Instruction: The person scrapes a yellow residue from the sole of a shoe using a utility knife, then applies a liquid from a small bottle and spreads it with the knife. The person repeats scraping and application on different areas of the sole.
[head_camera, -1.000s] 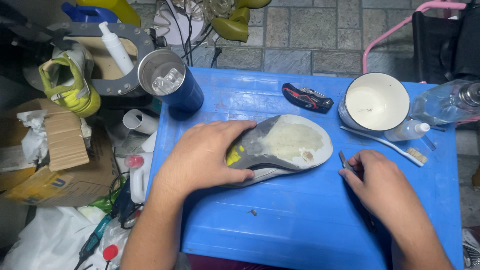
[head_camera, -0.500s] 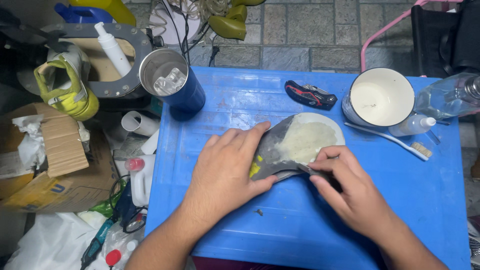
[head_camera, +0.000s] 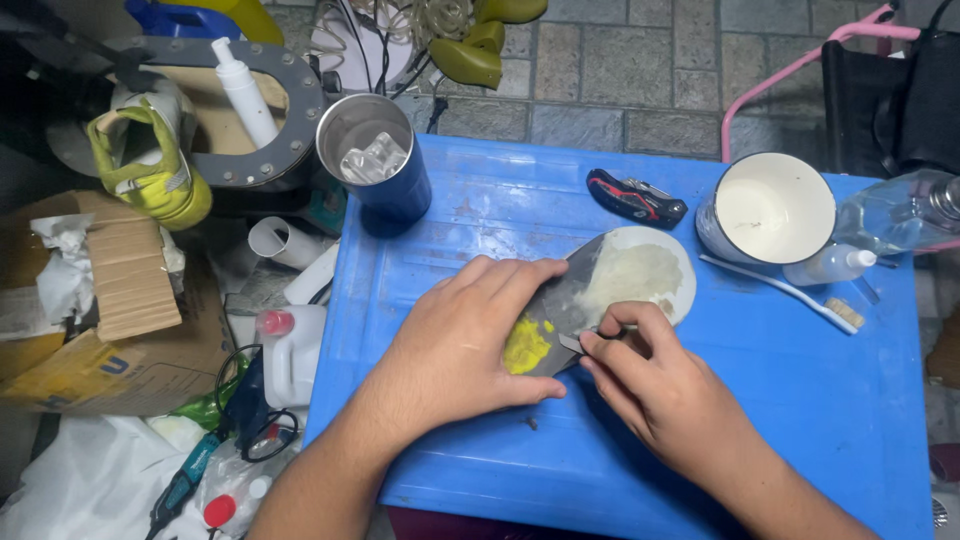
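Pinched fingers of the right hand (head_camera: 668, 392) close on a small grey blade (head_camera: 572, 343) set against the shoe sole (head_camera: 600, 300), while the left hand (head_camera: 455, 345) lies flat and spread over the sole's yellow end.

Left palm presses down with nothing clasped in it, fingers reaching onto the dark middle of the sole; the sole lies upturned near the centre of the blue table (head_camera: 800, 400), its pale worn forepart pointing at the white mug (head_camera: 770, 207). Beyond the sole sits a red-and-black folding knife (head_camera: 635, 196); a toothbrush (head_camera: 785, 293) lies just right of it, and a blue metal cup (head_camera: 375, 160) stands at the table's far left corner.
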